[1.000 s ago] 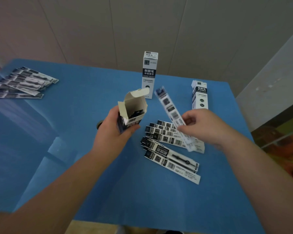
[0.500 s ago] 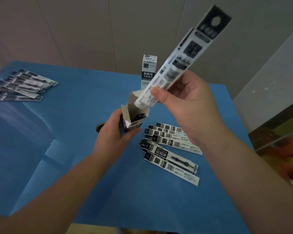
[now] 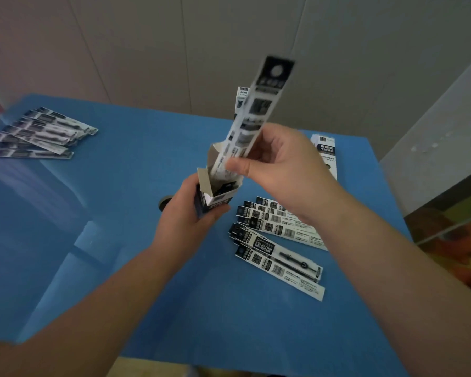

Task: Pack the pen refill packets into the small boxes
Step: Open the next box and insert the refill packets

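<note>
My left hand [image 3: 186, 217] grips a small open box [image 3: 215, 193] with its flaps up, held above the blue table [image 3: 120, 240]. My right hand [image 3: 280, 170] pinches a long black-and-white refill packet [image 3: 253, 121], nearly upright, its lower end inside the box mouth. Dark packets sit inside the box. Several loose refill packets [image 3: 278, 240] lie fanned on the table below my right wrist. Another pile of packets [image 3: 38, 134] lies at the far left.
Two closed boxes stand upright on the table: one [image 3: 241, 100] behind the held packet, mostly hidden, and one [image 3: 325, 156] at the far right edge. A small round dark object [image 3: 164, 202] peeks out behind my left hand. A wall rises behind the table.
My right hand lifted a packet from the table, turned it upright and lowered its end into the open box. The left hand has kept the box almost still.
</note>
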Demonstrator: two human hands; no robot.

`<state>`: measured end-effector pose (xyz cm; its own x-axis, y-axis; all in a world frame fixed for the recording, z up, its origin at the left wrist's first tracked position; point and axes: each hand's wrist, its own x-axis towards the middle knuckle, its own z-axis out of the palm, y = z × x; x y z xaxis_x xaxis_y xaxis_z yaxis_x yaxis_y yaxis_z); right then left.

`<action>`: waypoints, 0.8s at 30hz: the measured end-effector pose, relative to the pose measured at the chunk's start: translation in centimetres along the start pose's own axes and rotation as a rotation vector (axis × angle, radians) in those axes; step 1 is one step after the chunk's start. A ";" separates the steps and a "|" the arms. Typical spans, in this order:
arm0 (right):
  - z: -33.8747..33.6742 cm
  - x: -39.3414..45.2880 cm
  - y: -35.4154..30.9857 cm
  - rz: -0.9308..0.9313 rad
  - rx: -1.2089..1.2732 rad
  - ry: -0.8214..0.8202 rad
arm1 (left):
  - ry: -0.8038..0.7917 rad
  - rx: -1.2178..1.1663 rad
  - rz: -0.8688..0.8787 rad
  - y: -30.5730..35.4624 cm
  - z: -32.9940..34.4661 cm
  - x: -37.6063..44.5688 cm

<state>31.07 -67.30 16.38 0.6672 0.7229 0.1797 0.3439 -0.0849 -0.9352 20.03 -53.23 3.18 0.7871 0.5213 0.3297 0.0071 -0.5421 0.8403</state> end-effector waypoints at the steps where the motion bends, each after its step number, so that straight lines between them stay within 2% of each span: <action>1: 0.0 0.1 0.2 0.007 -0.076 -0.004 | 0.002 0.006 0.006 0.0 0.0 0.0; 6: 0.1 0.6 0.4 -0.011 -0.471 -0.032 | 0.010 0.003 -0.002 0.0 0.1 0.0; 9: 0.1 0.8 0.4 -0.015 -0.484 -0.094 | 0.007 0.016 -0.012 0.2 0.0 0.2; 15: -1.1 0.5 0.6 -0.006 -0.484 -0.097 | 0.033 0.019 -0.029 0.4 0.0 0.4; 21: -3.3 -0.9 3.1 0.023 -0.400 -0.007 | 0.049 -0.001 -0.086 -0.3 0.1 0.7; 24: -5.0 -1.7 6.6 0.158 -0.599 -0.016 | 0.041 -0.030 -0.097 -0.6 0.0 0.7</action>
<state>35.52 -72.46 11.39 0.7317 0.6802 0.0440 0.5561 -0.5583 -0.6157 20.60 -52.54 2.86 0.7579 0.5969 0.2633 0.0630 -0.4687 0.8811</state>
